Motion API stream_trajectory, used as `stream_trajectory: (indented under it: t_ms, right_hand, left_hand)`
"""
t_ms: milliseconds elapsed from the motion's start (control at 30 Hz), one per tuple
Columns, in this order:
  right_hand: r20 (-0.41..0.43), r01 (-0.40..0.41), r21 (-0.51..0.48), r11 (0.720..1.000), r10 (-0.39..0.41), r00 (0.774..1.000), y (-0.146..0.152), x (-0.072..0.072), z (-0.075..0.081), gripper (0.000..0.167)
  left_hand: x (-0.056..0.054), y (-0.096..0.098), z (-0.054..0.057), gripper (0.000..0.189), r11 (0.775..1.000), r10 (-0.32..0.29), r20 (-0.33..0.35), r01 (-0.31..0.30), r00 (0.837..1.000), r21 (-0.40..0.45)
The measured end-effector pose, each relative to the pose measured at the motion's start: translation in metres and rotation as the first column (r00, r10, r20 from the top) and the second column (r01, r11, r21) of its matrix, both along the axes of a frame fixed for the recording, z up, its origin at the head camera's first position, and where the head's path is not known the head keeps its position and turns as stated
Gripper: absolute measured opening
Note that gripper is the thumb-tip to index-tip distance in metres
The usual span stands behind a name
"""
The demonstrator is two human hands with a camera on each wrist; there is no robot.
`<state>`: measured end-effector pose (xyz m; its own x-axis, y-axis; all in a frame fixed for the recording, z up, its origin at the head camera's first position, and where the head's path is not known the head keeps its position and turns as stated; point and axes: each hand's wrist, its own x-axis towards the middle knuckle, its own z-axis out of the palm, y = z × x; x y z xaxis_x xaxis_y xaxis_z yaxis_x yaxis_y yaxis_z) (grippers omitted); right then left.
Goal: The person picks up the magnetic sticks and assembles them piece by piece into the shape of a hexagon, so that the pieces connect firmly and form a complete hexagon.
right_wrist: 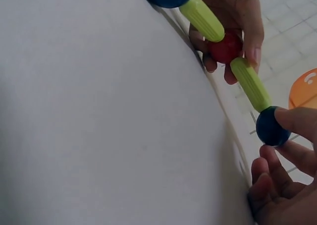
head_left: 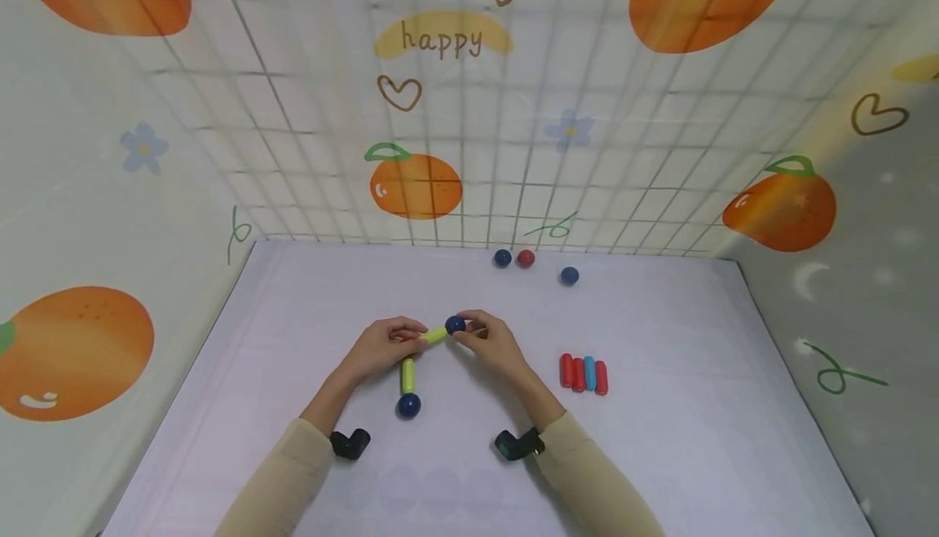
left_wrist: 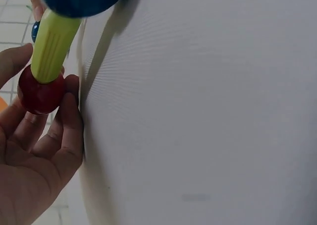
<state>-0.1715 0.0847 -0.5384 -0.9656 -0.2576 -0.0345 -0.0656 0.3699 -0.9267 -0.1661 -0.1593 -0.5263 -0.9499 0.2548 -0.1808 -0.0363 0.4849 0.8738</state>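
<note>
From where I stand, two yellow-green rods [head_left: 408, 376] are joined at a red ball [left_wrist: 40, 97] left of the tabletop's [head_left: 293, 301] middle, held in the left hand's [head_left: 383, 346] curled fingers; at about two o'clock from it the right hand [head_left: 497, 343] pinches a blue ball [head_left: 456, 325] on one rod's end, and at six a second blue ball [head_left: 409, 406] caps the other. Unjoined are three red rods [head_left: 579, 375] and a light-blue rod [head_left: 590, 373] just past three, with the right hand in between, and two loose blue balls [head_left: 502, 258] and a loose red ball [head_left: 526, 258] toward two.
</note>
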Motion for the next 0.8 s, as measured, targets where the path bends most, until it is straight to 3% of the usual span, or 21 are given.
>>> stream_trajectory:
  t_ms: [167,333,533,800]
  right_hand:
    - [-0.008,-0.03,-0.019,0.999,0.03,1.0,-0.001,0.0,-0.002,0.035]
    - [-0.002,-0.069,-0.015,0.997,0.069,0.998,-0.004,0.0,-0.004,0.037]
    - [0.002,-0.078,-0.01,0.997,0.078,0.997,-0.005,0.001,-0.003,0.038]
    - [-0.003,-0.083,-0.027,0.996,0.083,0.997,0.0,0.003,0.0,0.044]
  left_hand:
    - [-0.002,0.005,0.0,0.03,0.995,-0.064,-0.025,0.062,0.998,-0.075]
    - [-0.003,0.01,0.003,0.032,0.991,-0.117,0.005,0.117,0.993,-0.061]
    - [-0.003,0.012,0.005,0.034,0.99,-0.123,0.035,0.125,0.992,-0.059]
    - [-0.005,0.011,0.0,0.035,0.99,-0.113,0.02,0.115,0.993,-0.081]
